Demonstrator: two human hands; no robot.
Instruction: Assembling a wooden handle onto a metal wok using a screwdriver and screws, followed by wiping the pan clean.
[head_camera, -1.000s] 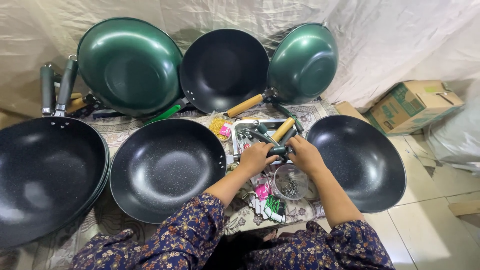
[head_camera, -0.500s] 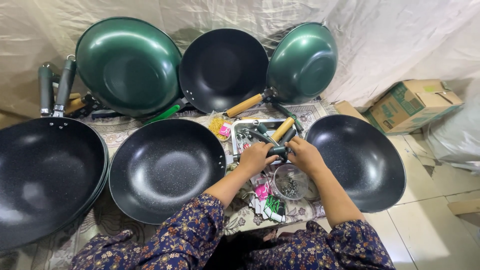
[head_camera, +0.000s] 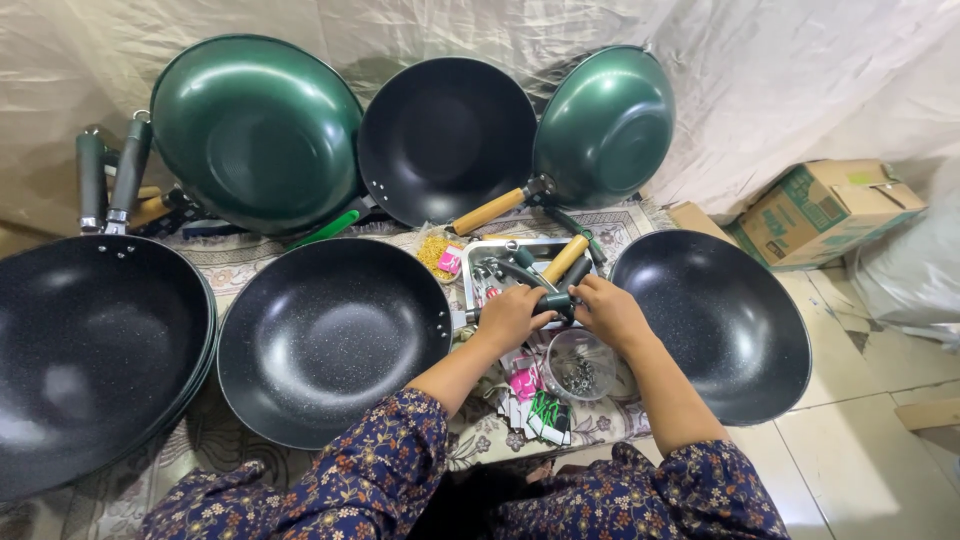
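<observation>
In the head view, both hands met just above the centre of the frame. The left hand (head_camera: 512, 317) and the right hand (head_camera: 608, 312) had their fingers clenched around a short dark green handle (head_camera: 553, 301), held between them over a shallow metal tray (head_camera: 478, 268). The tray lay on a patterned cloth (head_camera: 235, 262) spread on the floor, and a wooden handle (head_camera: 565, 259) rested slanted across it.

Just below the hands stood a small clear bowl (head_camera: 583, 366) with dark little pieces in it, and beside that, lower centre, some small packets (head_camera: 535, 405) in pink, green and white.

A black wok (head_camera: 330, 340) sat left of centre, its rim close to the left hand. Another black wok (head_camera: 715, 320) sat to the right, touching the right forearm's side of the frame. A larger stack of black woks (head_camera: 90, 350) filled the far left.

Along the top, leaning on a pale sheet (head_camera: 760, 70), stood a green wok (head_camera: 255, 130) at upper left, a black wok (head_camera: 445, 135) in the middle and a green wok (head_camera: 605, 125) to its right. A cardboard box (head_camera: 825, 210) lay at the right edge on the tiled floor (head_camera: 880, 450). Flowered dark sleeves (head_camera: 340, 480) covered both arms.
</observation>
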